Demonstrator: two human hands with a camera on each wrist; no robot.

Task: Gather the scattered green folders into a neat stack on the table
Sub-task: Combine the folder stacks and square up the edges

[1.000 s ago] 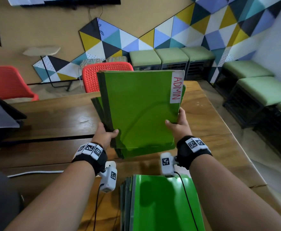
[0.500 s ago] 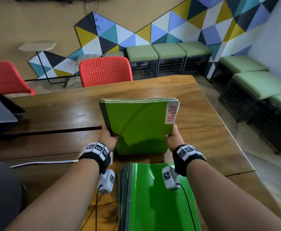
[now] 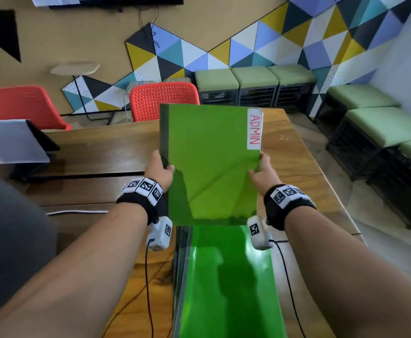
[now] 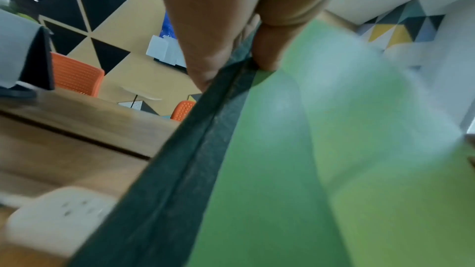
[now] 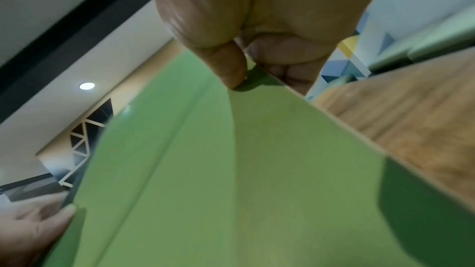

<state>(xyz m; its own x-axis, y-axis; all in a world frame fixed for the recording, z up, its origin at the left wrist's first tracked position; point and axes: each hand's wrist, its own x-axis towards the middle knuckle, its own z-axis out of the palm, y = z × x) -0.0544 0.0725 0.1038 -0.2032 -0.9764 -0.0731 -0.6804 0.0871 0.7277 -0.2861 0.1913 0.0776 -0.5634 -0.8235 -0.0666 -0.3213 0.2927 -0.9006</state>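
I hold a bundle of green folders (image 3: 211, 162) upright above the wooden table (image 3: 97, 152); the front one carries a white ADMIN label (image 3: 255, 129). My left hand (image 3: 159, 170) grips the bundle's left, dark spine edge (image 4: 205, 129), thumb on the front cover. My right hand (image 3: 260, 172) pinches the right edge, thumb on the cover (image 5: 231, 72) and fingers behind. A second stack of green folders (image 3: 226, 284) lies flat on the table's near edge, just below the held bundle.
A laptop on a stand (image 3: 12, 142) sits at the table's left, with a white cable (image 3: 77, 212) and a white power strip (image 4: 56, 218) near my left wrist. Red chairs (image 3: 163, 98) stand behind the table; green stools (image 3: 370, 128) line the right wall.
The bundle was lowered onto its bottom edge on the table half a second ago; now both hands have raised it again, upright and squared, above the flat stack.
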